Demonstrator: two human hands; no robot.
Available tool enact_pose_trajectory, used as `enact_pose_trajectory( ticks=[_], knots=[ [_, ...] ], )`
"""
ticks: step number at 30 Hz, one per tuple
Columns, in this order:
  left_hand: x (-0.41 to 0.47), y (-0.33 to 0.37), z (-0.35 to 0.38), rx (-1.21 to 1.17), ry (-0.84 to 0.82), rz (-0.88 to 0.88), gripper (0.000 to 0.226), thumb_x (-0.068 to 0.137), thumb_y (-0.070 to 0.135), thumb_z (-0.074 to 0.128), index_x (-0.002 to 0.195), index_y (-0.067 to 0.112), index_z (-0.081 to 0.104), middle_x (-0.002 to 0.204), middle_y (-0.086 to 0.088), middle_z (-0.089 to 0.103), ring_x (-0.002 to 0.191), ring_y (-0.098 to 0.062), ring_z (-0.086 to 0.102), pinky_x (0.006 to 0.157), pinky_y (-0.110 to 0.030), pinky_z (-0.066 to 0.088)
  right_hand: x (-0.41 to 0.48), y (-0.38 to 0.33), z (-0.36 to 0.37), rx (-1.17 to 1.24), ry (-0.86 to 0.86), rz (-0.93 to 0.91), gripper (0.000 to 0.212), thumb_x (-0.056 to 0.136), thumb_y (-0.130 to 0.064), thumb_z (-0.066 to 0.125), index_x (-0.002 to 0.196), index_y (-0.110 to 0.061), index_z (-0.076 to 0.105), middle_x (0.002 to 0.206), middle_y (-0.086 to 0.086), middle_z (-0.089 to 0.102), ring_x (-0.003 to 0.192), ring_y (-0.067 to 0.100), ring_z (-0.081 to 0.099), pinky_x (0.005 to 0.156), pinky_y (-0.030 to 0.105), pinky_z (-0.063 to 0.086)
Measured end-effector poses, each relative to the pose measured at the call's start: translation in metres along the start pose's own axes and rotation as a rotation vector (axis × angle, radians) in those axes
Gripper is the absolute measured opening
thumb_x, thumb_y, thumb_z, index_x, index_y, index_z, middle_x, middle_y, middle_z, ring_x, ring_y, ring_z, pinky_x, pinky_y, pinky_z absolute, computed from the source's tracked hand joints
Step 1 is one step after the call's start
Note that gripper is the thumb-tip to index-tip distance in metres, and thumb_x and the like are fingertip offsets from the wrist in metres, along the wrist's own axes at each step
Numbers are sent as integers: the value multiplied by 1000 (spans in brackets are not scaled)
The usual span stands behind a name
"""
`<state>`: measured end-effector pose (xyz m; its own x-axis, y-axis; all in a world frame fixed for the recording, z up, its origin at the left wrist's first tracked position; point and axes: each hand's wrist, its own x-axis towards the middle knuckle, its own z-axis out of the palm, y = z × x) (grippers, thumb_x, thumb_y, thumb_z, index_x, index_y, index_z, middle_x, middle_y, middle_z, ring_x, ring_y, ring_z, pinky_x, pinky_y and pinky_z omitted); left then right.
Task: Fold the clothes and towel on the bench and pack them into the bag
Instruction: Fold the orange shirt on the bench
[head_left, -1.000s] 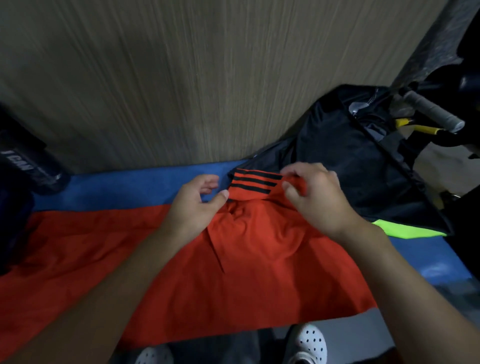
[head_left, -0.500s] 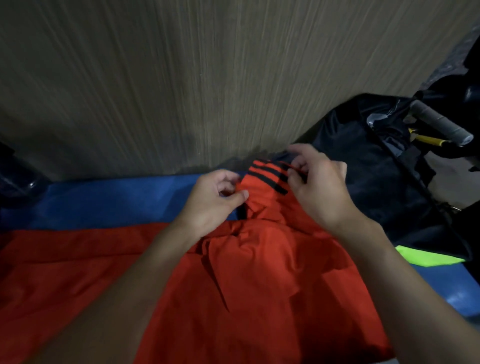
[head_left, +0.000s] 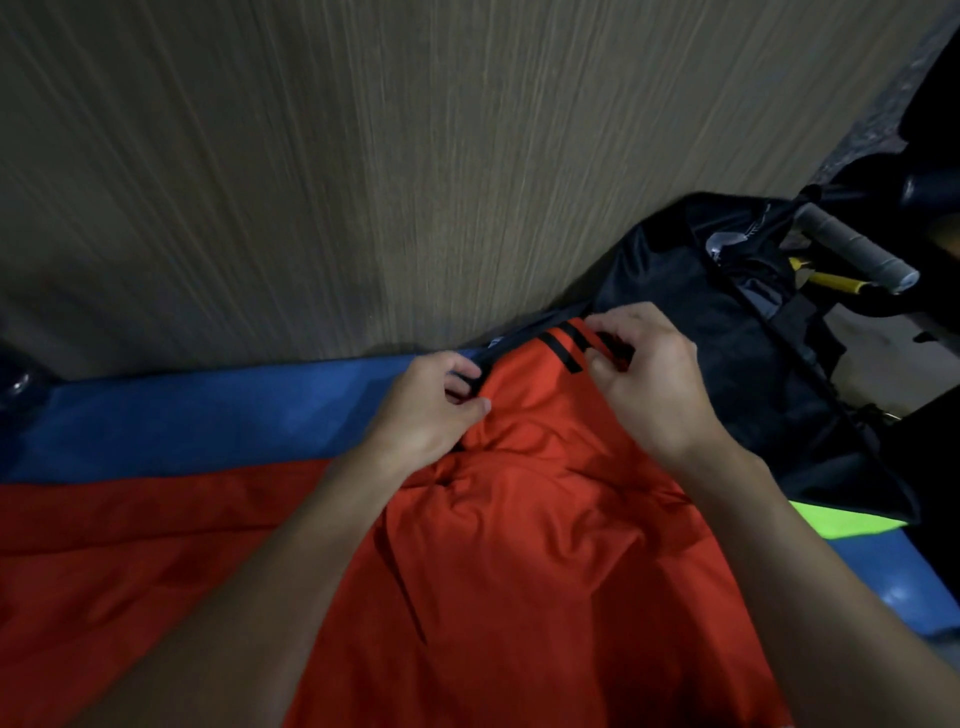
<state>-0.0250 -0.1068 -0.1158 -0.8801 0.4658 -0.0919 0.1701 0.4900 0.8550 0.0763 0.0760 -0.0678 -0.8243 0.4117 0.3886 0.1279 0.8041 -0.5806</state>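
A red shirt (head_left: 519, 561) with black stripes on its sleeve end lies spread over the blue bench (head_left: 208, 421). My left hand (head_left: 431, 410) pinches the left side of the striped sleeve end, and my right hand (head_left: 649, 384) pinches its right side, holding it raised toward the wall. A black bag (head_left: 737, 374) lies open at the right end of the bench, just behind my right hand. A neon yellow-green cloth (head_left: 841, 522) pokes out from under the bag.
A wood-grain wall (head_left: 415, 156) rises directly behind the bench. A grey-wrapped racket handle (head_left: 852, 249) and a yellow item (head_left: 831, 280) stick out near the bag's far side. A dark object (head_left: 15, 374) sits at the left edge.
Both hands took hold of the striped sleeve end and lifted it up and back toward the wall and the bag; the shirt below has bunched up.
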Motion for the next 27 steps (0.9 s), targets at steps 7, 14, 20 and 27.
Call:
enact_pose_trajectory(
  ticks=[7,14,20,27],
  knots=[
    [0,-4,-21,38,-179,-44,25,85,16,77,109,15,71,91,1,75,87,-14,72,96,-37,54,-2,2,-6,-25,-147,-17,59,84,-3,66,140,-15,51,125,-17,39,103,-11,36,114,47,27],
    [14,-10,-24,-31,219,189,30,84,1,73,84,30,64,76,9,66,68,-6,62,71,-25,50,0,7,-3,-101,-115,-68,68,80,2,60,144,-17,44,137,-8,37,120,6,41,104,36,28],
    [-3,-26,-21,160,182,336,34,86,0,69,116,16,66,104,2,58,89,-6,54,83,-9,41,-10,9,-7,-311,-89,-153,56,83,-13,65,136,-27,53,137,-6,41,119,19,38,95,36,24],
    [-53,-18,-43,127,-154,392,34,84,4,67,93,37,67,91,12,67,82,0,60,66,-7,38,-64,-23,-8,1,-386,-406,17,73,-40,73,88,-33,70,98,-17,62,93,10,54,80,37,34]
  ],
)
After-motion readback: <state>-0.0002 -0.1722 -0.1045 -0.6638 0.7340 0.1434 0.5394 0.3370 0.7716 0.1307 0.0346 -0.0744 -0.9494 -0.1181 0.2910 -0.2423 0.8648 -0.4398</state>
